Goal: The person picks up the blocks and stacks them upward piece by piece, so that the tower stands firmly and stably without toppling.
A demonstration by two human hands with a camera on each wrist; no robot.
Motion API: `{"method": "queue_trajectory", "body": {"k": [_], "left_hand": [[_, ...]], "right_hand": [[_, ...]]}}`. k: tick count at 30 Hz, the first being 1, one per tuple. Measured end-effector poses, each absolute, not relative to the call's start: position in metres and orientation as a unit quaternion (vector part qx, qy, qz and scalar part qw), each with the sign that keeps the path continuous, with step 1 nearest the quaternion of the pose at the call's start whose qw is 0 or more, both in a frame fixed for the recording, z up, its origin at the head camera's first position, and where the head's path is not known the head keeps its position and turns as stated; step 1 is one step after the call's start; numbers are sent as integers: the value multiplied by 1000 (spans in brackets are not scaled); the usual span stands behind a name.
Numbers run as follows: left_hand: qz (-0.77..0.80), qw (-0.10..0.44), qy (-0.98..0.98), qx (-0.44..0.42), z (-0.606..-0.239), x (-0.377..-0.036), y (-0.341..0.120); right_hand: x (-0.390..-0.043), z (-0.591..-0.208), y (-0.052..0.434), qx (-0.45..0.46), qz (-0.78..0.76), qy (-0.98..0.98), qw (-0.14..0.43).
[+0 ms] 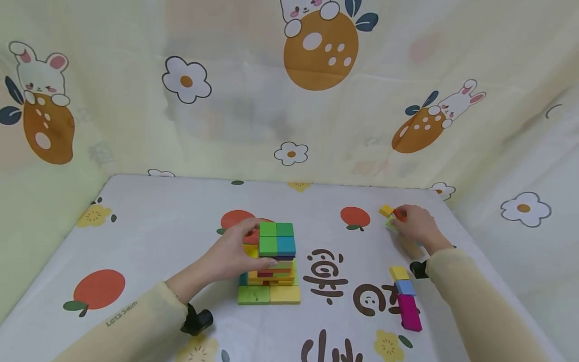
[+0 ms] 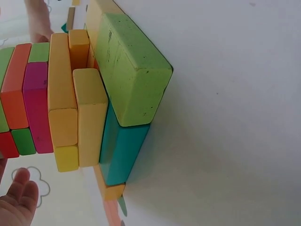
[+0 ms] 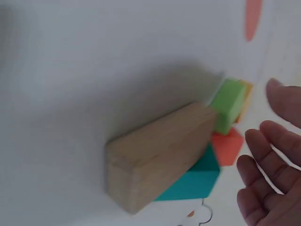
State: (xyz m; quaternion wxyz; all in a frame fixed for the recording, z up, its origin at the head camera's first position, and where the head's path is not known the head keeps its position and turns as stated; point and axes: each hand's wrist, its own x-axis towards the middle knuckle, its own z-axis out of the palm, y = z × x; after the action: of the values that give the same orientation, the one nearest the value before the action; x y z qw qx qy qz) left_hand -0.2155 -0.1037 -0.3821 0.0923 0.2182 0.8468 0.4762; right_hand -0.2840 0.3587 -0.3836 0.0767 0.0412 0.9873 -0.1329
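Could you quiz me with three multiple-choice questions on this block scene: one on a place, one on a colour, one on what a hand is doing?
1. Where does the block tower stand?
A. near the table's middle
B. at the right edge
C. on the floor

2. What colour is the long block nearest the camera in the loose row on the right?
A. white
B. magenta
C. black

3. What is the left hand doing?
A. hanging in the air
B. touching the tower's side
C. lying flat on the table

Answers: 1 A, the tower rises mid-table; 2 B, it is bright magenta; 3 B, its fingers rest against the tower.
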Motion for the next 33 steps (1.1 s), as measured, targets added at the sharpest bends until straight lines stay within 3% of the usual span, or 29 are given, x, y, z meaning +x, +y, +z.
{"method": "queue_trajectory", "body": {"k": [9,19,28,33], "left_hand": [[474,97,848,215,-383,-215,-102],[474,97,848,215,-382,-216,-104],[475,103,849,207,-383,-216,-104],[474,102,850,208,-382,-216,-104]], "right_hand": [[-286,-398,374,46,-67,991,109],[-271,-396,335,-34,-115,985,128],[-256,-395,318,-55,-136,984,103],[-254,-363,282,-112,-171,978,47]]}}
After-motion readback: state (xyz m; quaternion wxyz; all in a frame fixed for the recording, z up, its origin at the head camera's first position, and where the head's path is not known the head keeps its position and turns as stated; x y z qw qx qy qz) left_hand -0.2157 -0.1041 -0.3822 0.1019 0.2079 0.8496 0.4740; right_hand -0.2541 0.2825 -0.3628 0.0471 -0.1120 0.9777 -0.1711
